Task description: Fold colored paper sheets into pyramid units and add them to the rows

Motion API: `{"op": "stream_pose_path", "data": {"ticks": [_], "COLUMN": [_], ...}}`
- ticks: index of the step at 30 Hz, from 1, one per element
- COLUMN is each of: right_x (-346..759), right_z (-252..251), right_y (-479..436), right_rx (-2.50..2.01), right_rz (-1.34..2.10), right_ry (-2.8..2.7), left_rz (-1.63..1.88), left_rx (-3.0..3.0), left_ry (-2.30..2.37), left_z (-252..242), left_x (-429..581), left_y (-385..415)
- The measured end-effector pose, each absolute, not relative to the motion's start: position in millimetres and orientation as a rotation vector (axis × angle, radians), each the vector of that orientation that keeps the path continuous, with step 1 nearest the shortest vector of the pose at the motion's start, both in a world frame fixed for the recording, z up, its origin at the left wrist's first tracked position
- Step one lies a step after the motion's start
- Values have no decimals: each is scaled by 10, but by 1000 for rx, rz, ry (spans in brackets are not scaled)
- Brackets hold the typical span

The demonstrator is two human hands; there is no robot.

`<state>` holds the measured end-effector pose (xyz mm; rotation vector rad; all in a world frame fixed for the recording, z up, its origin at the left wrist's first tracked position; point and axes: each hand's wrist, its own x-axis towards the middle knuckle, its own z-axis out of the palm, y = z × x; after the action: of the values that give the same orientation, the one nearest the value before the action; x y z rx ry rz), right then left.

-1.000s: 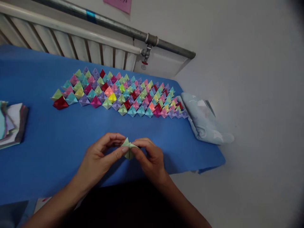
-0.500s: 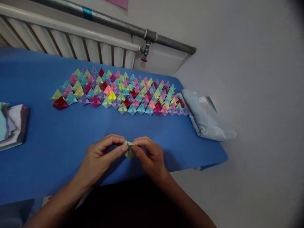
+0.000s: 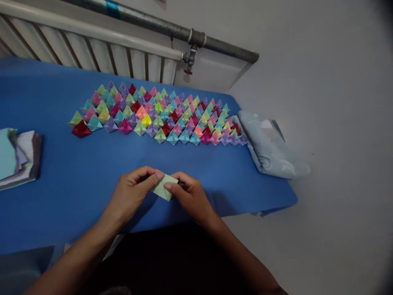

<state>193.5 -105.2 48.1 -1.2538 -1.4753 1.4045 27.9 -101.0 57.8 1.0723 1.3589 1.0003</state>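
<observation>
A small pale green folded paper (image 3: 165,189) is held between both hands above the blue table, near its front edge. My left hand (image 3: 132,194) pinches the paper's left side, with the thumb on top. On the right side, my right hand (image 3: 192,196) grips it between thumb and fingers, the thumb lying across its face. The paper looks flat, with a fold line running down it. Beyond the hands, several rows of colourful folded paper pieces (image 3: 158,121) stand close together on the table.
Stacked coloured paper sheets (image 3: 27,159) lie at the left of the blue table (image 3: 76,176). A folded grey-blue patterned cloth (image 3: 265,145) rests at the right end. Behind the table are a white radiator (image 3: 101,53) and a metal pipe (image 3: 227,46) along the wall.
The pale green paper, peaked and partly opened before, now appears flatter and wider. My right thumb has moved left over its face. The view has shifted slightly.
</observation>
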Motion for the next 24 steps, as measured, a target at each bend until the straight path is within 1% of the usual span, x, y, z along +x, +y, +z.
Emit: {"op": "stream_pose_path", "data": {"ticks": [5, 11, 18, 24], "right_x": [1964, 1968, 1928, 1923], "right_z": [447, 447, 418, 369], "right_y": [-1083, -1116, -1157, -1186], "right_rx": [-1341, -1335, -1301, -1305], "right_rz": [1542, 1617, 1735, 1754], "right_ry": [-1442, -1357, -1184, -1199], "left_rz": [1089, 1132, 1125, 1006], "left_rx": [928, 895, 570, 731], "left_ry": [1347, 1329, 1211, 1251], "left_z": [530, 498, 486, 462], "left_x": [315, 317, 343, 293], "left_y": [-1002, -985, -936, -894]}}
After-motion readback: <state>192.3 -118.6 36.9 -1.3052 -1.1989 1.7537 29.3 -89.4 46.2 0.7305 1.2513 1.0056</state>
